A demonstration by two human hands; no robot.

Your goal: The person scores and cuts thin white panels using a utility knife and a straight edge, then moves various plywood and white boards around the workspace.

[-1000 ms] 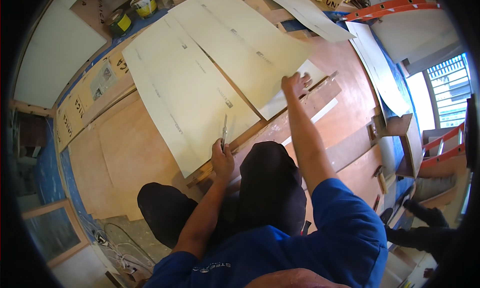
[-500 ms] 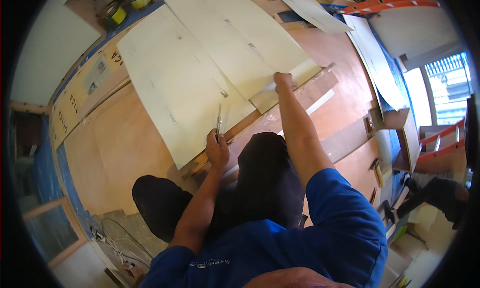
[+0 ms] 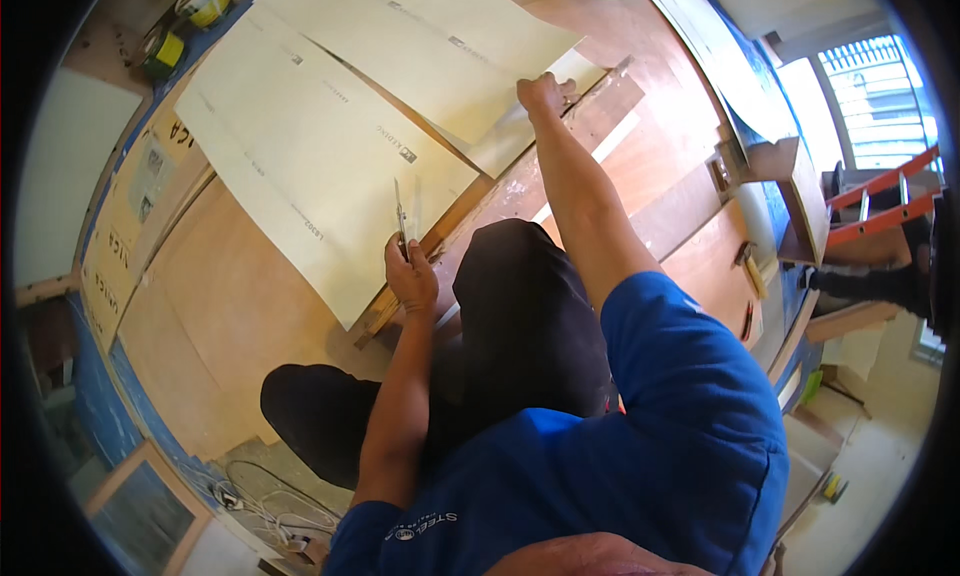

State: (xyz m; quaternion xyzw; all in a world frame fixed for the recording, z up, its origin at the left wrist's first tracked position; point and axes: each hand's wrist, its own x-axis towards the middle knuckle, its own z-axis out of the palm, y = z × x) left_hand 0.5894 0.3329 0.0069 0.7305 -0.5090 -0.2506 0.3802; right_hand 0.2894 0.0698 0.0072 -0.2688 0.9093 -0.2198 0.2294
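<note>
Two thin cream sheets with printed marks lie side by side on the work surface, a narrow dark gap between them. The left sheet (image 3: 290, 146) reaches toward my knees. At the near right corner of the right sheet (image 3: 420, 61), my right hand (image 3: 543, 94) has its fingers closed over the edge. My left hand (image 3: 411, 276) is by the near edge of the left sheet, closed round a slim metal tool that looks like a utility knife (image 3: 401, 216). Its pointed end stands up over the sheet. A long wooden board (image 3: 510, 191) runs under the near edges.
Plywood (image 3: 240, 306) covers the area to the left. At right lie a hammer (image 3: 748, 268) and an open wooden box (image 3: 795, 196). An orange ladder (image 3: 885, 211) stands beyond, near another person's leg (image 3: 870, 291). Paint tins (image 3: 160, 51) stand far left; cables (image 3: 275, 511) lie near left.
The right sheet has shifted away from the left one with my right hand on its edge, and the gap has widened. My left hand still holds the knife. The view has turned slightly.
</note>
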